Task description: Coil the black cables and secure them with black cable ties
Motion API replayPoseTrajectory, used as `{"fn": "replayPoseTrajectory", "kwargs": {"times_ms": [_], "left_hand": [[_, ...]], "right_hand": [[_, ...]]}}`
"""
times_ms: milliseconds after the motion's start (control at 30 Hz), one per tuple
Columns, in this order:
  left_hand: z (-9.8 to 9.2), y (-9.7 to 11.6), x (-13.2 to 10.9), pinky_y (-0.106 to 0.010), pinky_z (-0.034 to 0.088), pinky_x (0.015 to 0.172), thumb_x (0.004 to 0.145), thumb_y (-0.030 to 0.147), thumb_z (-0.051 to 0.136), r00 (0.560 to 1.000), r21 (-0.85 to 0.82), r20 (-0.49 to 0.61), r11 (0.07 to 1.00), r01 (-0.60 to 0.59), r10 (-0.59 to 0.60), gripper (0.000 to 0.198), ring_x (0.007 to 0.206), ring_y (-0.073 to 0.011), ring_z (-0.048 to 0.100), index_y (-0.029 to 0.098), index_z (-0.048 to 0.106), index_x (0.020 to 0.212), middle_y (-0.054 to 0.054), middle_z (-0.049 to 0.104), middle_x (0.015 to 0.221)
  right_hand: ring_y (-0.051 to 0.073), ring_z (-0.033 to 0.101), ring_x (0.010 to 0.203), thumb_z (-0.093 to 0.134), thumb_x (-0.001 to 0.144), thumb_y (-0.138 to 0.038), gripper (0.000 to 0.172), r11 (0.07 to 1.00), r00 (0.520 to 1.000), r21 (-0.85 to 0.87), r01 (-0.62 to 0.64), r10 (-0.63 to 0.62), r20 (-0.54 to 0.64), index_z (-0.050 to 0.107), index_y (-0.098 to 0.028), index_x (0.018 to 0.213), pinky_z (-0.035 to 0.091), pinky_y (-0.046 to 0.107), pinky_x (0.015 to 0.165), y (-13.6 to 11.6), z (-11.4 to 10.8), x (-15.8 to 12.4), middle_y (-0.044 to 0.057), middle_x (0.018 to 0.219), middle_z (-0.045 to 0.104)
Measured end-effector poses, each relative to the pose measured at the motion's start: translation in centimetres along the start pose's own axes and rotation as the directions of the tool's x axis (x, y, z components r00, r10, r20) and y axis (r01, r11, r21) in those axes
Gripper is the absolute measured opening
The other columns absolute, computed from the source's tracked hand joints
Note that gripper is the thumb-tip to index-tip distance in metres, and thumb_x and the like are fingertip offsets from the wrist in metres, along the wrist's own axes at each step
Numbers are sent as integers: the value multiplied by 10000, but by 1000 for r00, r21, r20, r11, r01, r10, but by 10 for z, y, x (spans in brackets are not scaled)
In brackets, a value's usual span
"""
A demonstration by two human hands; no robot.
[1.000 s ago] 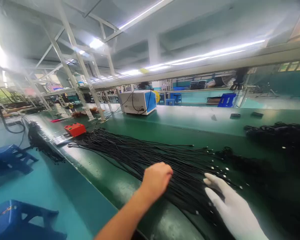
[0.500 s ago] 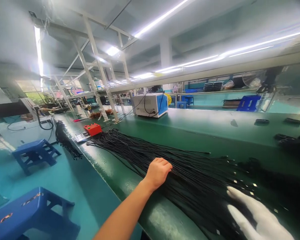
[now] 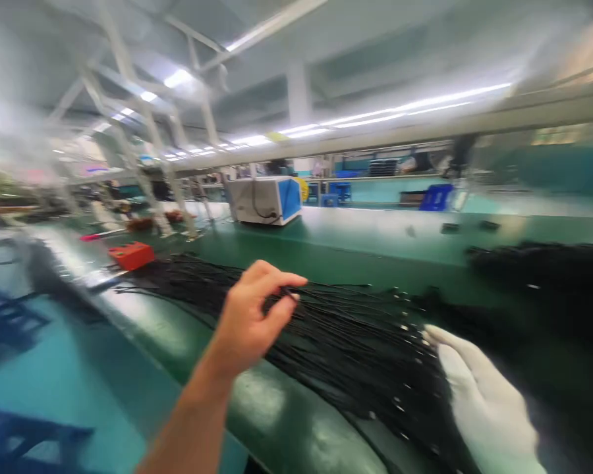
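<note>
A wide spread of black cables (image 3: 346, 336), many with small light tips at the right end, lies along the green workbench. Over the middle of it is my bare left hand (image 3: 250, 316), thumb and forefinger parted and the other fingers bent; I see no cable clearly held there. My right hand (image 3: 479, 388), in a white glove, is at the tipped ends. Its thumb and forefinger are closed in a pinch on a cable end, which is mostly hidden by the fingertips.
A red box (image 3: 131, 255) with green buttons stands at the cables' far left end. Behind is a white and blue machine (image 3: 264, 199). More dark cables (image 3: 538, 276) are heaped at right. Blue stools (image 3: 29, 438) stand on the floor at left, blurred by motion.
My view has swung right. My left hand has gone from closed on the cables to thumb and forefinger apart. The right hand's spread fingers have come together at the cable ends.
</note>
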State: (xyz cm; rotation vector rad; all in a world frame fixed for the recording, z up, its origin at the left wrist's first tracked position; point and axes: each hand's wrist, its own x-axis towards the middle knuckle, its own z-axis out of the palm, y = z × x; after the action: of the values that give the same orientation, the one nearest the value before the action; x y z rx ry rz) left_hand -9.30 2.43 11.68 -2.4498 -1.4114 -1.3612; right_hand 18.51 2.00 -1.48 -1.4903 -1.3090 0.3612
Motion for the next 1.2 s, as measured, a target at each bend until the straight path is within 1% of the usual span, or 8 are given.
{"fn": "replayPoseTrajectory", "kwargs": {"times_ms": [67, 167, 333, 567, 633, 733, 933, 1200], "left_hand": [[-11, 8, 11, -260, 439, 703, 815, 258, 552, 999, -86, 42, 996, -22, 26, 158, 780, -151, 537, 260, 671, 919, 2, 554, 826], [-2, 12, 27, -243, 428, 662, 834, 294, 525, 996, -98, 71, 994, -54, 61, 161, 749, -142, 535, 262, 678, 873, 10, 554, 803], [40, 5, 57, -328, 413, 779, 843, 296, 496, 993, 245, 28, 962, -121, 118, 210, 828, -182, 550, 231, 690, 893, -12, 574, 812], [77, 22, 37, -563, 196, 1032, 762, 113, 503, 935, 466, 277, 820, -331, 220, 421, 1179, -331, 405, 182, 586, 1169, -117, 567, 1149], [83, 37, 20, -533, 99, 1092, 787, 138, 510, 780, 195, 533, 850, -490, 328, 355, 1179, -274, 428, 256, 610, 1107, -50, 606, 1100], [89, 49, 9, -440, 128, 1122, 855, 228, 513, 573, -107, 739, 901, -420, 355, 162, 917, -166, 560, 279, 663, 823, 22, 626, 788], [93, 40, 27, -421, 121, 1125, 863, 227, 544, 619, -188, 701, 929, -320, 355, 153, 865, -129, 539, 247, 663, 769, 37, 587, 736], [116, 35, 23, -373, 150, 1111, 896, 221, 502, 634, -335, 670, 920, -205, 386, 174, 898, -118, 560, 269, 667, 921, 34, 631, 862]], "right_hand": [[256, 593, 1003, 462, 839, -499, 397, 962, 992, 243, -128, 129, 9, 623, -218, 1068, 411, 427, 955, -11, -4, 9, 82, 1056, 657], [241, 631, 871, 412, 833, -603, 556, 675, 897, 621, -399, 146, 417, 590, -151, 1103, 471, 434, 847, -22, -10, 17, 130, 1006, 662], [301, 628, 945, 358, 667, -827, 901, 315, 379, 431, -845, -214, 900, 530, -108, 1182, 495, 485, 777, -44, -20, -1, 183, 1081, 626], [174, 641, 476, 482, 762, -232, 292, 347, 29, 152, -925, -335, 942, 584, -52, 967, 412, 173, 336, -27, -7, -9, 139, 735, 677], [189, 647, 476, 430, 764, -185, 293, 315, 23, 147, -938, -365, 931, 584, -27, 958, 432, 192, 343, -25, -4, -8, 164, 720, 678], [220, 673, 542, 382, 777, -154, 328, 260, 35, 151, -954, -401, 915, 570, -11, 1005, 492, 247, 406, -27, -2, -8, 179, 724, 682], [293, 694, 731, 508, 729, -229, 431, 169, -19, 83, -982, -529, 849, 542, -23, 1107, 550, 350, 494, -12, 16, -17, 186, 826, 695], [236, 670, 544, 607, 733, -342, 439, 128, 80, 193, -973, -595, 800, 605, 10, 996, 532, 349, 507, -8, 15, -23, 209, 729, 693]]}}
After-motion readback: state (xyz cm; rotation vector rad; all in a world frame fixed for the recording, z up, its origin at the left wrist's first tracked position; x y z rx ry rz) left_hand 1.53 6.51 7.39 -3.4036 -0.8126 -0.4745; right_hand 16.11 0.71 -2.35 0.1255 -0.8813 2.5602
